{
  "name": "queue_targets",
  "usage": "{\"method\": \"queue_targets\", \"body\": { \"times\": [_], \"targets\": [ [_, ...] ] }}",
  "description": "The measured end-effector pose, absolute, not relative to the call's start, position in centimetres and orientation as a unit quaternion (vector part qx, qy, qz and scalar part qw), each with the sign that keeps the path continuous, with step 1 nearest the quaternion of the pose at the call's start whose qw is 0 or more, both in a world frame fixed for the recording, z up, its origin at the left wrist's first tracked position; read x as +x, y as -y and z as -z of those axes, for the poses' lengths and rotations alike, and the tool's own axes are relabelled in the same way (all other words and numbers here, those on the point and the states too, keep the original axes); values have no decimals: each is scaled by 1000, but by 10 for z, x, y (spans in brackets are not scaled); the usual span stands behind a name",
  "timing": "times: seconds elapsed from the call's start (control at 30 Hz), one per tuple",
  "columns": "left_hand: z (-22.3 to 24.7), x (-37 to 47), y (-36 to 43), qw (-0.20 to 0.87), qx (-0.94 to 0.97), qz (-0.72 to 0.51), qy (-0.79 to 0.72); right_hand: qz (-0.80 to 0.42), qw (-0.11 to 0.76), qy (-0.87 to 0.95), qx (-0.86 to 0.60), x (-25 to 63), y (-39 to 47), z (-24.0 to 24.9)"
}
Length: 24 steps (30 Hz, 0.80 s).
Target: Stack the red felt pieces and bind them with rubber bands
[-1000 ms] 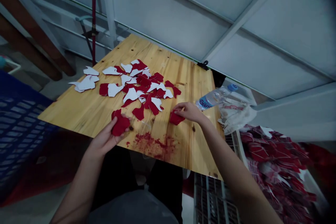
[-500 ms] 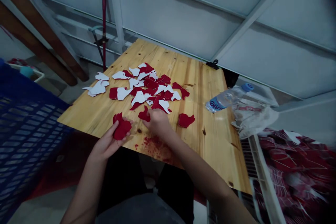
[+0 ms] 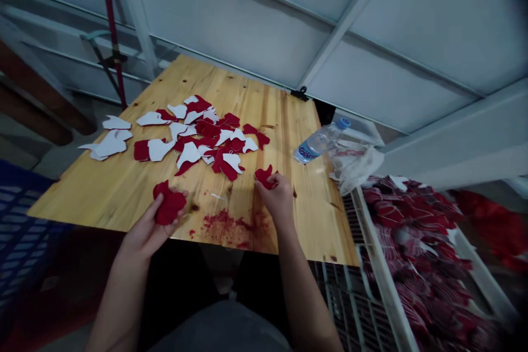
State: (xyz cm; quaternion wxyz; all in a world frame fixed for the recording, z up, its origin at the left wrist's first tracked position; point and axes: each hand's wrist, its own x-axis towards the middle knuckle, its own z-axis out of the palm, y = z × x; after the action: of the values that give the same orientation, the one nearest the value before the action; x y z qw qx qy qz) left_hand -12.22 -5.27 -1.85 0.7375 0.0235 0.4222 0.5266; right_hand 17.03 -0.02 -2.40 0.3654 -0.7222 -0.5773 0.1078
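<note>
My left hand (image 3: 153,225) is closed around a small stack of red cut fabric pieces (image 3: 169,206), held just above the front edge of the wooden table. To the right, the fingers and thumb of my right hand (image 3: 278,198) pinch a red fabric piece (image 3: 263,175) at the tabletop. Whether other pieces lie under it is hidden by my fingers. Beyond both hands spreads a loose heap of red and white cut pieces (image 3: 208,129), several showing their white side. White pieces (image 3: 110,142) lie together at the left end.
Red lint (image 3: 225,225) is scattered near the front edge of the table (image 3: 289,121). A water bottle (image 3: 319,143) lies at the right, beside a clear plastic bag (image 3: 357,162). A crate of red striped fabric (image 3: 416,253) stands at right, a blue basket (image 3: 25,198) at left.
The view has swung right, so the table appears farther left. My right hand has carried its red piece rightward to where a separate red piece lay. The left hand keeps its stack.
</note>
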Motion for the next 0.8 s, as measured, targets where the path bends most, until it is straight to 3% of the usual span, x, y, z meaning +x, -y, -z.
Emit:
{"method": "queue_targets", "body": {
  "times": [0.17, 0.3, 0.43, 0.67, 0.8],
  "targets": [
    [11, -120, 53, 741, 21, -519, -424, -47, 362, 637, -679, 134, -12, 24],
    [5, -121, 58, 727, 24, -531, -434, -69, 280, 750, -595, 89, -40, 22],
    [7, -123, 62, 733, 15, -530, -426, -80, 235, 739, -626, 76, -59, 29],
    [18, -115, 55, 775, 17, -534, -339, -33, 427, 715, -553, 93, -39, 21],
    [19, -97, 51, 788, 36, -534, -304, -71, 495, 693, -519, 84, -12, 3]
  ]
}}
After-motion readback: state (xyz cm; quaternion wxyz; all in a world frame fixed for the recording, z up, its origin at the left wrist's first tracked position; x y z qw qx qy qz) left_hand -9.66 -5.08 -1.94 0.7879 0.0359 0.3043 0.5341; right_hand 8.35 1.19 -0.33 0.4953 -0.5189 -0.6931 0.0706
